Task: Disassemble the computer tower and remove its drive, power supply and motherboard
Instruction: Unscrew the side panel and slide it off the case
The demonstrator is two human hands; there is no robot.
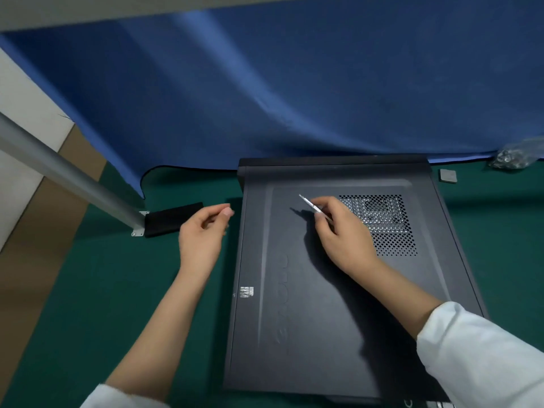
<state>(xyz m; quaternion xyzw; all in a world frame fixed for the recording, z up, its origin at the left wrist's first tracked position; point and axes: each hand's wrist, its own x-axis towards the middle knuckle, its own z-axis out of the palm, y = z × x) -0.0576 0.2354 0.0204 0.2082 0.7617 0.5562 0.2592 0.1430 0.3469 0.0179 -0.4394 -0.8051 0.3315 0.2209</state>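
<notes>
1. Hard to read: the embossed lettering on the side panel of the computer tower point(338, 275) is too faint to make out; the small silver sticker point(246, 291) near the tower's left edge is blurred. The near end of the tower is cut off by the frame bottom. Inside parts are hidden, with only bits of metal visible through the vent holes point(379, 223).
2. The clear bag point(513, 157) at the table's far right edge is partly cut off; its contents look like small dark metal bits, cannot tell exactly what.
3. Counts: one tower, lying flat on its side with the panel still on; one thin silver tool point(312, 205); one small grey square pad point(448, 175) just beyond the tower's far right corner; one black cloth pouch point(173, 219) left of the tower.
4. Right hand point(343, 234) is over the panel, fingers curled, pinching the silver tool, tip pointing away to the far left.
5. Left hand point(203, 234) hovers just off the tower's left edge, fingers loosely curled, thumb near fingertips; cannot tell if it holds anything.
6. Both sleeves white.
7. Surface: green table mat point(117, 290), blue cloth point(265, 83) draped behind, grey metal pole point(67, 175) bolted at left, brown floor beyond.
</notes>
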